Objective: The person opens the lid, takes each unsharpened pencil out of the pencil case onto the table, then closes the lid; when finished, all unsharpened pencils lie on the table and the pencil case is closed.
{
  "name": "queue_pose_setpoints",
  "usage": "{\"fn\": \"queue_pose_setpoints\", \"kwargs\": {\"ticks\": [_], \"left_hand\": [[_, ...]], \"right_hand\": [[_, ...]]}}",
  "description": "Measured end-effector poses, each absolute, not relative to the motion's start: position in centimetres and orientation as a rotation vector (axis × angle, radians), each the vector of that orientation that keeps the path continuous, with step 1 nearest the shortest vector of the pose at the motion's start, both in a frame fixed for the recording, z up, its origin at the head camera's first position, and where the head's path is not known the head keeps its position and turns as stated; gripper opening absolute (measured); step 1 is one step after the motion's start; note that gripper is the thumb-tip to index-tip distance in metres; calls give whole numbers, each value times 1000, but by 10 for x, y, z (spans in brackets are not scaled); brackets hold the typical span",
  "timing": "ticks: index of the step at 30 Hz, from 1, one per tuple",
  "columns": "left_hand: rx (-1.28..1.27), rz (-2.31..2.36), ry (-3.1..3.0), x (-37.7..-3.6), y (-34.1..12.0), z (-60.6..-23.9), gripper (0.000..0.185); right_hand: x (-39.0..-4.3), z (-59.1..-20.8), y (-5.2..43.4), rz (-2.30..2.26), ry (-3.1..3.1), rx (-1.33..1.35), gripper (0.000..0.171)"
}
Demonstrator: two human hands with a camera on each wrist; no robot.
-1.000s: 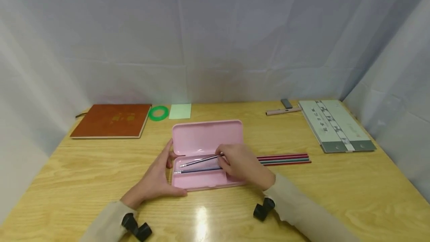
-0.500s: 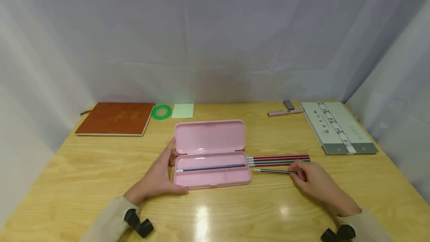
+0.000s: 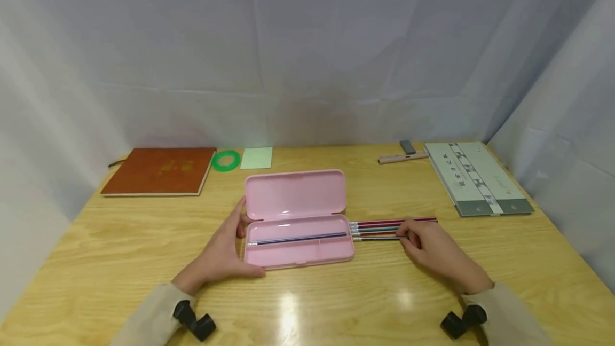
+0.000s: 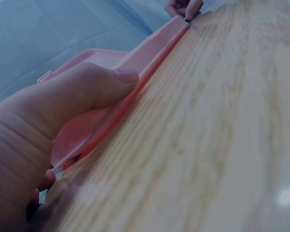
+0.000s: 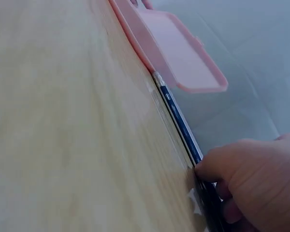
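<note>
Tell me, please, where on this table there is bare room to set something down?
Bare wood lies between the pink pencil case and the near table edge, behind the case up to the pink pen, and left below the brown notebook. It is crowded right of the case, where the right hand holds the pencils.

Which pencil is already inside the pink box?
The dark blue pencil lying alone along the open pink pencil case. The other pencils lie outside it on the table, beside its right end, where the right hand touches them.
</note>
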State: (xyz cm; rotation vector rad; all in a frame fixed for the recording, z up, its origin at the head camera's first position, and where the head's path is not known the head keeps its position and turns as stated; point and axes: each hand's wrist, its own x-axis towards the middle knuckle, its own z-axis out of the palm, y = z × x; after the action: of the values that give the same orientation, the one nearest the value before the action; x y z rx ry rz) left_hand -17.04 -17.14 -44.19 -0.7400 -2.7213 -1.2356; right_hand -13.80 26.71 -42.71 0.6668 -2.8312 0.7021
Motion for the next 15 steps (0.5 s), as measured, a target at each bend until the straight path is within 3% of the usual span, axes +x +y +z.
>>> {"fn": "queue_pose_setpoints", "kwargs": {"ticks": [15], "left_hand": [[-763, -1238, -2700, -172, -171, -444, 148]], "right_hand": [[-165, -424, 222, 811, -2788, 854, 15]]}}
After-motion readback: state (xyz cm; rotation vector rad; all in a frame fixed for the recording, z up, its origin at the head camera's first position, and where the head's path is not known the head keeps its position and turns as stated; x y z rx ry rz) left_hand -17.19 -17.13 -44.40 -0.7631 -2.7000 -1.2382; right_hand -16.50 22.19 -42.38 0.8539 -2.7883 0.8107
